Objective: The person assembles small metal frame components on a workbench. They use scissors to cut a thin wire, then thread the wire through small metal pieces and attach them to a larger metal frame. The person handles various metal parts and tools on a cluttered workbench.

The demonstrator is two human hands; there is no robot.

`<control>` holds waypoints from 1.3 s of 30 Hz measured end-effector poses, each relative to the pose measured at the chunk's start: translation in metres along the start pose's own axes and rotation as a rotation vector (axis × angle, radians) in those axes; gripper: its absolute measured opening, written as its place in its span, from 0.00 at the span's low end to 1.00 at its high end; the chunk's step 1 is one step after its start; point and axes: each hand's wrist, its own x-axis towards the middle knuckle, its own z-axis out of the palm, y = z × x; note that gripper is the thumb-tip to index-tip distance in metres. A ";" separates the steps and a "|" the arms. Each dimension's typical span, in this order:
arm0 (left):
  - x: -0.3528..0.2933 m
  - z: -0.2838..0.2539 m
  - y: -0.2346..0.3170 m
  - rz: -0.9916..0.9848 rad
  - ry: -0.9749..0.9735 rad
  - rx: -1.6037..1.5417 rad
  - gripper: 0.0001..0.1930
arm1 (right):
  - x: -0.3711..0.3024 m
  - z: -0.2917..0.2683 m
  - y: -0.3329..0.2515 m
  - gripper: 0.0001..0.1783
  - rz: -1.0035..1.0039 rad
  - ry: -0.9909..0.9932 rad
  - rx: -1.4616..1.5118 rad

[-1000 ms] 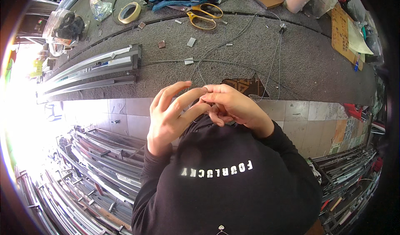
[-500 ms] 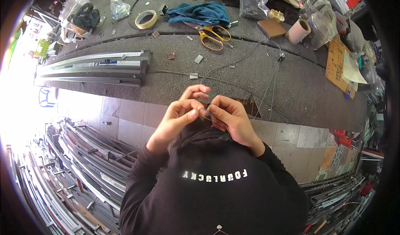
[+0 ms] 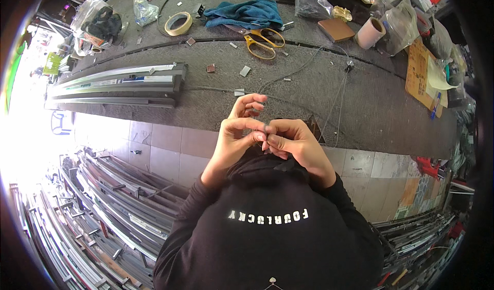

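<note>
Close in front of my chest, above the near edge of the bench, my two hands meet fingertip to fingertip. My left hand (image 3: 237, 130) pinches with thumb and forefinger, its other fingers raised and curled. Against it, my right hand (image 3: 290, 138) is closed in a pinch too. A small dark piece shows between the fingertips, mostly hidden and too small to name. Just beyond the hands, a thin grey cord (image 3: 298, 74) curves across the bench. To the right, thin strands hang from a small dark fitting (image 3: 349, 65) toward the bench edge.
Metal profiles (image 3: 128, 84) lie on the bench (image 3: 216, 66) at left. Farther back are orange-handled scissors (image 3: 261, 44), a blue cloth (image 3: 244, 15), a tape roll (image 3: 178, 24), a brown block (image 3: 335, 30) and plastic bags (image 3: 399, 25). Long metal bars (image 3: 118, 202) are stacked below left.
Both hands have moved slightly right. The fingertips have come closer together around the small piece, and the left hand's raised fingers sit a little higher.
</note>
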 end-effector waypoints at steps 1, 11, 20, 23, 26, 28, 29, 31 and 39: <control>0.001 -0.003 0.002 0.008 -0.042 0.007 0.08 | 0.000 -0.001 0.000 0.10 0.053 -0.011 0.063; -0.004 0.001 0.001 0.107 0.009 0.189 0.15 | 0.010 -0.008 0.005 0.15 0.270 -0.242 0.466; -0.012 -0.012 0.000 0.087 0.291 -0.130 0.20 | 0.005 -0.008 0.000 0.13 0.163 -0.125 0.040; -0.016 -0.009 0.004 0.082 0.340 -0.299 0.15 | 0.007 0.001 0.002 0.11 0.102 -0.032 -0.115; -0.013 -0.009 0.007 0.113 0.327 -0.113 0.13 | 0.008 0.009 -0.002 0.09 0.045 0.031 -0.297; -0.010 -0.015 0.013 0.141 0.284 0.185 0.15 | 0.003 0.011 -0.009 0.09 -0.040 0.177 -0.627; -0.011 -0.017 0.016 0.132 0.249 0.302 0.15 | 0.003 0.012 -0.011 0.09 -0.071 0.185 -0.622; -0.011 -0.019 0.021 0.111 0.189 0.456 0.14 | 0.004 0.014 -0.013 0.10 -0.101 0.202 -0.644; -0.013 0.000 0.007 -0.005 0.355 0.235 0.16 | 0.020 0.014 0.007 0.05 -0.194 0.185 -0.236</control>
